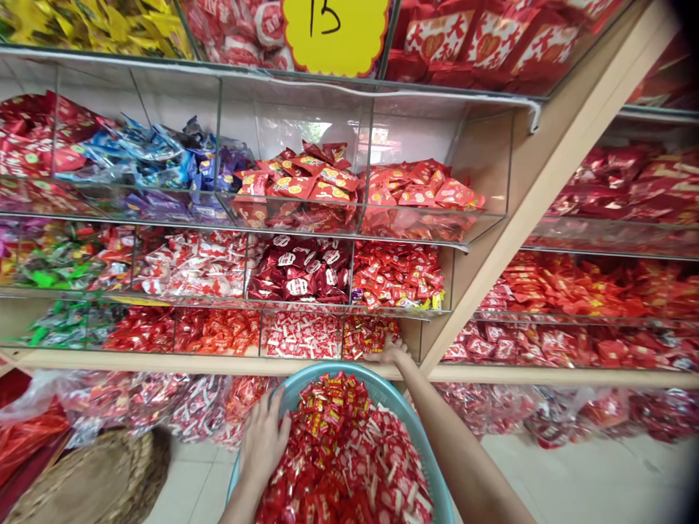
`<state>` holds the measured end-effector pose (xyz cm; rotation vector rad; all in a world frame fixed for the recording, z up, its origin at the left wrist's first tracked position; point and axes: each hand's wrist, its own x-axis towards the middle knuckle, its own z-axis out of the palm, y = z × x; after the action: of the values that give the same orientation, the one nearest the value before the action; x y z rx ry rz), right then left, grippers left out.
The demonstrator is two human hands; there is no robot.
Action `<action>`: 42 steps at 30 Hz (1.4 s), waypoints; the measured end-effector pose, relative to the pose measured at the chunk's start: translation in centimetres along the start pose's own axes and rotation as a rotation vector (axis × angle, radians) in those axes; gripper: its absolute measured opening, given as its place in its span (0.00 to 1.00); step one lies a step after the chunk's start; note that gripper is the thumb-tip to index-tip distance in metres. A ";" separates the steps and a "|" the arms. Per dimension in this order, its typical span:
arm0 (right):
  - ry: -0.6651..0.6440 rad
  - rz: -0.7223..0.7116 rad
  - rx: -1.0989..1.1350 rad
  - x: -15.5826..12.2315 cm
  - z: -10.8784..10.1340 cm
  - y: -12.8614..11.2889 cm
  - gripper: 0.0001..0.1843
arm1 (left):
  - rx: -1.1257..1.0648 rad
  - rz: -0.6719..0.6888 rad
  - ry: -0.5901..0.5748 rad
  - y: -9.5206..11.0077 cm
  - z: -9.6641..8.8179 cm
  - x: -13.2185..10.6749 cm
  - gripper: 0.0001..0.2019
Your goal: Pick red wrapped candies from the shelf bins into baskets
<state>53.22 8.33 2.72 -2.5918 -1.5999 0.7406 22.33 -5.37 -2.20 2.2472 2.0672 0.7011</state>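
A blue plastic basin (434, 444) heaped with wrapped candies is in front of me at the bottom. Red and gold candies (333, 407) lie at its far side, and red and white ones (385, 458) at the right. My left hand (265, 437) rests over the basin's left rim, fingers stretched forward and the thumb toward the candies. My right hand (390, 352) reaches past the basin to the lowest bin, at its small red and gold candies (365, 336). Its fingers look apart; the tips are small and partly hidden, and I see no candy in them.
Clear-walled shelf bins (306, 269) of wrapped candies rise ahead. A slanting wooden upright (524, 233) divides them from more bins at right. A wooden ledge (164, 362) runs beneath. Bagged candies (196, 407) lie under it. A woven round object (92, 480) stands at lower left on the tiles.
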 end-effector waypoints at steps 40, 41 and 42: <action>0.353 -0.223 0.406 0.6 1.4 2.1 0.23 | 0.024 -0.022 -0.003 0.0 0.2 0.0 0.21; 0.367 -0.211 0.556 0.8 1.3 2.3 0.23 | 0.027 -0.024 -0.005 0.0 0.3 0.0 0.21; 0.374 -0.200 0.715 1.0 1.3 2.4 0.22 | 0.030 -0.027 -0.008 0.0 0.3 0.0 0.21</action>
<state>55.15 7.72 0.55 -1.8884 -1.1718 0.6122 22.44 -5.33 -2.44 2.2296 2.1143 0.6622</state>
